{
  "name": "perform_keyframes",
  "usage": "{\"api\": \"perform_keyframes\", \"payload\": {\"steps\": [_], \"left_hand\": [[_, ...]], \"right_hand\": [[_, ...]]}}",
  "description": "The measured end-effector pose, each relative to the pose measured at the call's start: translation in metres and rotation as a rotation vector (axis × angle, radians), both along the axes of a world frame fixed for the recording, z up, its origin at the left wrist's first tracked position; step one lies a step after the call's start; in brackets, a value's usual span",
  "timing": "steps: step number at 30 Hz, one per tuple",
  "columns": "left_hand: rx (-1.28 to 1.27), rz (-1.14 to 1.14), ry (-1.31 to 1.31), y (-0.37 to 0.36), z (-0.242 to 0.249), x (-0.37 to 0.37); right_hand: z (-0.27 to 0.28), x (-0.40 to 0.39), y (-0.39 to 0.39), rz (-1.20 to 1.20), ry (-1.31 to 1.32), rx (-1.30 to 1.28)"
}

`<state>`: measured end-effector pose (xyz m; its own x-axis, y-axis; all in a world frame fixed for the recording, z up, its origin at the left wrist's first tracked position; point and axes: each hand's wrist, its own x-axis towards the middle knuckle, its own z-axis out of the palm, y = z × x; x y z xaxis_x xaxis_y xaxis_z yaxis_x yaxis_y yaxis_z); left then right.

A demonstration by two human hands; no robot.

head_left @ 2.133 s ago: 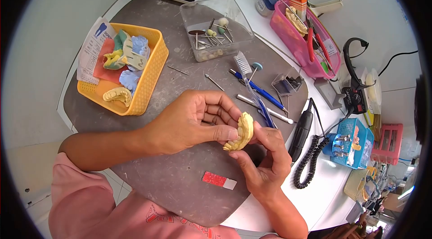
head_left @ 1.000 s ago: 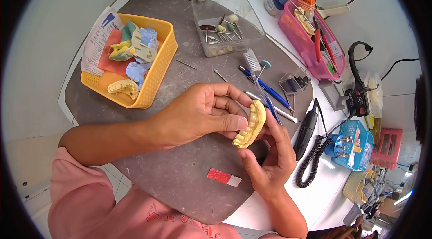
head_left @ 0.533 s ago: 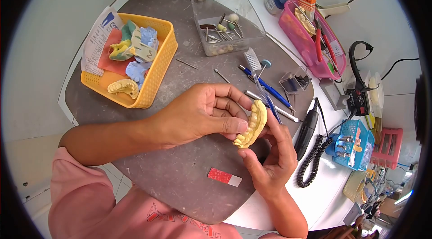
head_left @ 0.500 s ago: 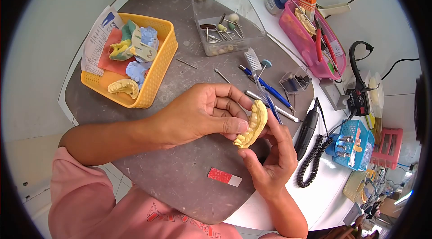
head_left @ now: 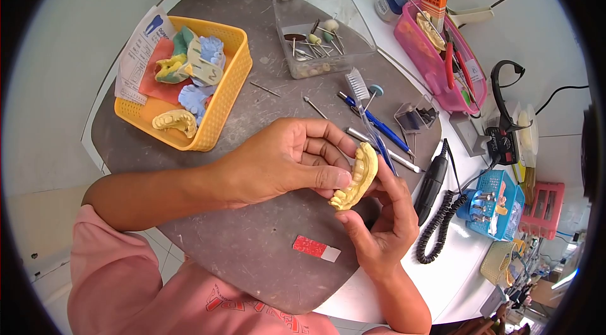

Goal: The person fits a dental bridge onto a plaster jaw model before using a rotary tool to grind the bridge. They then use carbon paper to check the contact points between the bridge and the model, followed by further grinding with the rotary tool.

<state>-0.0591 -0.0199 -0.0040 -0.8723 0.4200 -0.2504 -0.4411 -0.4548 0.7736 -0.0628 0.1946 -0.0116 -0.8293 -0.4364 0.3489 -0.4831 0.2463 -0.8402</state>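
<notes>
A yellow dental cast (head_left: 361,178), curved like an arch with teeth along it, is held between both hands above the grey-brown work mat (head_left: 252,234). My left hand (head_left: 297,155) grips its left side, the thumb pressed on the teeth and the fingers curled behind. On the right, my right hand (head_left: 385,221) holds the cast with the thumb at its lower end and fingers round the outer edge. Just beyond lie a toothbrush (head_left: 358,87), a blue pen (head_left: 385,130) and a metal tool (head_left: 404,159). A red and white strip (head_left: 315,248) lies nearer my body.
A yellow basket (head_left: 226,92) with casts stands at the left. A clear box (head_left: 325,68) of burs is behind the hands. A pink basket (head_left: 416,57) stands at the back right; a black handpiece (head_left: 432,183) with coiled cord and a blue basket (head_left: 505,227) are right.
The cast has shifted very slightly to the right and down in the view, along with most things on the table. The grip of both hands looks the same.
</notes>
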Motion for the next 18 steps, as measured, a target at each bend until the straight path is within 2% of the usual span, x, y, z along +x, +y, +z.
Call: {"api": "perform_keyframes", "payload": {"steps": [18], "left_hand": [[0.011, -0.020, 0.031, 0.0005, 0.0043, -0.0002]], "right_hand": [[-0.0039, 0.0001, -0.0022, 0.003, 0.099, -0.035]]}}
